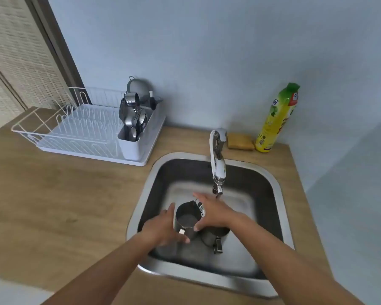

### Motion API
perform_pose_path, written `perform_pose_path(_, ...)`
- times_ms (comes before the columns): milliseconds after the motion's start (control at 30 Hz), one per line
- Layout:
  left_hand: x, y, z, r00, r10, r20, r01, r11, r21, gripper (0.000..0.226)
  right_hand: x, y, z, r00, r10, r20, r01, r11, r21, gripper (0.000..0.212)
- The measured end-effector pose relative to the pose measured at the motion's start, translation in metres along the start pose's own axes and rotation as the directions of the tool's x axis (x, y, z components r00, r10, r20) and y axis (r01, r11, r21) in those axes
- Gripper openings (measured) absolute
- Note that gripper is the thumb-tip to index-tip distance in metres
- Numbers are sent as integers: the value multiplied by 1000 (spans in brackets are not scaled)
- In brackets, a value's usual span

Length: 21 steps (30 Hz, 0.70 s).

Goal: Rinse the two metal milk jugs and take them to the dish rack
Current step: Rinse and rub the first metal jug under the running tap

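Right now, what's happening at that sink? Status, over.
The left hand and right hand grip first jug, upright in sink. Beside it, second jug, under right wrist. Nothing on counter toward dish rack.

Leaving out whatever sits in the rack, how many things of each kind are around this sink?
Milk jugs: 2 (held jug, second jug)
Dish rack: 1
Tap: 1
Sponge: 1
Yellow bottle: 1
Total: 6
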<state>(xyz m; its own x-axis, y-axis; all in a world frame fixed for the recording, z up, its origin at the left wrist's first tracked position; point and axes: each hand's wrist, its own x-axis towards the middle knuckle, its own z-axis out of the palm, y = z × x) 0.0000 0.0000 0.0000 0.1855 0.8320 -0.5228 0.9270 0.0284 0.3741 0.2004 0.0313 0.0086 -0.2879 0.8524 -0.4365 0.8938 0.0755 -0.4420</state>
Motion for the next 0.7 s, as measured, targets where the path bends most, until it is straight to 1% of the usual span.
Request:
perform_pose_path(67, 2, 0, 8, 1000, -25, -2, 25, 1000, -6, 128, 4, -7, 3, 999, -30, 28, 31, 998, -55, 117)
perform_pose_path(100, 3, -2, 14, 1000, -31, -3, 31, 1000, 1, 121, 4, -9, 5, 999, -26, 42, 29, 996, -80, 117)
perform_pose_path(200, 6, -4, 24, 998, -52, -26, 53, 998, 34, 87, 7, -12, 10, 998, 2, 68, 5, 993, -115, 114)
perform_pose_path(267, 8, -5, 26, 997, -76, -16, 77, 997, 20, 71, 8, -10, 14, 998, 9, 67, 0, 992, -123, 111)
perform_pose_path(333, 9, -8, 27, 997, -73, -5, 73, 997, -23, 49, 8, -10, 17, 999, 23, 44, -19, 995, -94, 105)
perform_pose_path(400, 11, -12, 27, 998, -56, -26, 54, 996, -68, 29, 5, -10, 18, 999, 38, 13, -38, 998, -51, 99)
perform_pose_path(500, 16, -20, 27, 997, -56, -51, 45, 980, -193, 23, -2, -9, 21, 997, 77, -30, -76, 997, 29, 91)
perform_pose_path(567, 21, -23, 26, 996, -56, -66, 34, 955, -294, 20, -4, -2, 25, 989, 125, -74, -117, 988, 97, 90)
perform_pose_path(633, 25, -25, 25, 994, -54, -90, 12, 910, -413, 17, -5, 3, 27, 980, 174, -101, -155, 974, 167, 89)
perform_pose_path(700, 29, -24, 20, 992, -48, -116, -20, 854, -521, 16, -9, 5, 24, 974, 191, -126, -158, 960, 233, 82)
